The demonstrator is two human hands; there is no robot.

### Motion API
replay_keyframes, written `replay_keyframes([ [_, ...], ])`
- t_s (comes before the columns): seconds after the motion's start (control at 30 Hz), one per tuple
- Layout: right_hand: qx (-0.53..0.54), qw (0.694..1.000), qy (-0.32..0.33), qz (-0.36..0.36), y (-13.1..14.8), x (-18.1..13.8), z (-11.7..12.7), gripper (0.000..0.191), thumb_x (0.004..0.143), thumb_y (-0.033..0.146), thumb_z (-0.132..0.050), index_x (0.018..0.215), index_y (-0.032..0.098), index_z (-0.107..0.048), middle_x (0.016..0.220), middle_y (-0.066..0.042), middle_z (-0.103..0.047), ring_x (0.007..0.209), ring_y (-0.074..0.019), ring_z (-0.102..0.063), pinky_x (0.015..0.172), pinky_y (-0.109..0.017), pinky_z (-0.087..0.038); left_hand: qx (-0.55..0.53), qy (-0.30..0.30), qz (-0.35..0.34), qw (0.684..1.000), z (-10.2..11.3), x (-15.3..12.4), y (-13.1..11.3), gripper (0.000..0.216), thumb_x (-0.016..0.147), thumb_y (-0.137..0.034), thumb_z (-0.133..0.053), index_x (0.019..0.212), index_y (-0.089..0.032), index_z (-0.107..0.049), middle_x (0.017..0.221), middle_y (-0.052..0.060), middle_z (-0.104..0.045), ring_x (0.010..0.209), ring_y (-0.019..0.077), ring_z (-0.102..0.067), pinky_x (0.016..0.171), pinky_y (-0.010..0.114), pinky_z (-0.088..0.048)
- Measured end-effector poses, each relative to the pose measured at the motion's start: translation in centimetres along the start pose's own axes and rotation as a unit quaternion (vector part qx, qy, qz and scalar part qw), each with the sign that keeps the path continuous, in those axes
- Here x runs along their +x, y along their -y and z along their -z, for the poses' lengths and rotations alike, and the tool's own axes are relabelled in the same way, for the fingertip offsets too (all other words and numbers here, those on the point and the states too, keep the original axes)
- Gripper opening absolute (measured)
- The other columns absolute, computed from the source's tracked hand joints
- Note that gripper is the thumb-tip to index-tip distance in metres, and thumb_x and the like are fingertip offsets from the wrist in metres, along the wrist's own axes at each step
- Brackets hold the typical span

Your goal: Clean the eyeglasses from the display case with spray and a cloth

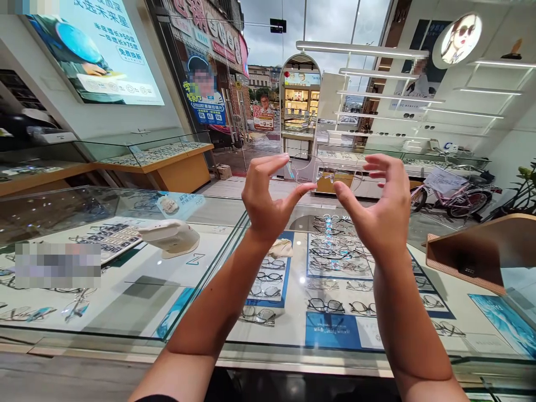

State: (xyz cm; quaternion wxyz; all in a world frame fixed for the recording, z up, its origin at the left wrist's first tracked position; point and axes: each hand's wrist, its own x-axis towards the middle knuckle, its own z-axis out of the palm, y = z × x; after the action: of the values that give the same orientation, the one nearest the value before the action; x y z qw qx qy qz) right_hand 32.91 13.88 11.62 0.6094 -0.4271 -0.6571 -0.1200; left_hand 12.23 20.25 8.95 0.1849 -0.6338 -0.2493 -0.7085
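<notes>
Up in front of me, over the glass display case, I hold a pair of thin-rimmed eyeglasses (324, 175); their clear lenses barely stand out against the shop behind. My left hand (268, 198) has its index finger and thumb curved about the lens on the left side. On the opposite side, my right hand (385, 204) curves round the other lens, its thumb tip close to the middle of the frame. The exact contact points of the fingers are hard to make out. Below both hands, rows of eyeglasses (326, 305) lie inside the case.
A glass display case (234, 245) spans the front. On its left part stand a white curved device (171, 237) and a tray of small samples (111, 241). A wooden-backed mirror or stand (464, 257) rises at right. Farther off are an arched mirror (300, 106) and a pink bicycle (456, 192).
</notes>
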Motion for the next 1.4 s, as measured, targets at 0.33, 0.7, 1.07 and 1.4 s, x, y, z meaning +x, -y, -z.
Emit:
replay_keyframes([
  [0.33, 0.202, 0.963, 0.169, -0.053, -1.0, 1.2, 0.7, 0.016, 0.095, 0.043, -0.074, 0.095, 0.028, -0.080, 0.107, -0.005, -0.075, 0.108, -0.0255, -0.067, 0.099, -0.047, -0.051, -0.028, 0.124, -0.026, 0.992, 1.1, 1.5, -1.1, 0.061, 0.086, -0.067, -0.079, 0.128, -0.025, -0.069, 0.122, 0.009, -0.076, 0.118, 0.0265, -0.072, 0.104, 0.045, -0.059],
  [0.7, 0.388, 0.830, 0.312, -0.253, -2.3, 1.5, -0.1, 0.023, 0.090, 0.048, -0.075, 0.089, 0.026, -0.077, 0.102, -0.005, -0.076, 0.099, -0.0227, -0.069, 0.087, -0.040, -0.055, -0.098, 0.184, 0.058, 0.976, 1.7, 2.3, -1.9, 0.054, 0.086, -0.062, -0.082, 0.123, -0.024, -0.072, 0.118, 0.007, -0.077, 0.106, 0.0208, -0.075, 0.093, 0.036, -0.062],
  [1.07, 0.096, 0.995, 0.014, -0.003, -1.2, -0.3, -2.4, 0.059, 0.095, 0.049, -0.070, 0.149, 0.034, -0.052, 0.147, -0.010, -0.061, 0.136, -0.0336, -0.057, 0.110, -0.057, -0.050, 0.020, -0.037, 0.086, 0.995, -0.2, 0.1, 0.8, 0.060, 0.091, -0.053, -0.082, 0.142, -0.033, -0.056, 0.135, 0.008, -0.067, 0.128, 0.0278, -0.068, 0.102, 0.045, -0.059],
  [1.4, 0.096, 0.995, 0.005, -0.001, -0.3, -0.4, -2.2, 0.059, 0.096, 0.048, -0.070, 0.151, 0.037, -0.052, 0.149, -0.009, -0.058, 0.140, -0.0364, -0.053, 0.115, -0.061, -0.045, 0.019, -0.031, 0.089, 0.995, -0.5, -0.2, -0.2, 0.060, 0.092, -0.055, -0.080, 0.142, -0.033, -0.055, 0.139, 0.010, -0.066, 0.133, 0.0282, -0.065, 0.105, 0.045, -0.060],
])
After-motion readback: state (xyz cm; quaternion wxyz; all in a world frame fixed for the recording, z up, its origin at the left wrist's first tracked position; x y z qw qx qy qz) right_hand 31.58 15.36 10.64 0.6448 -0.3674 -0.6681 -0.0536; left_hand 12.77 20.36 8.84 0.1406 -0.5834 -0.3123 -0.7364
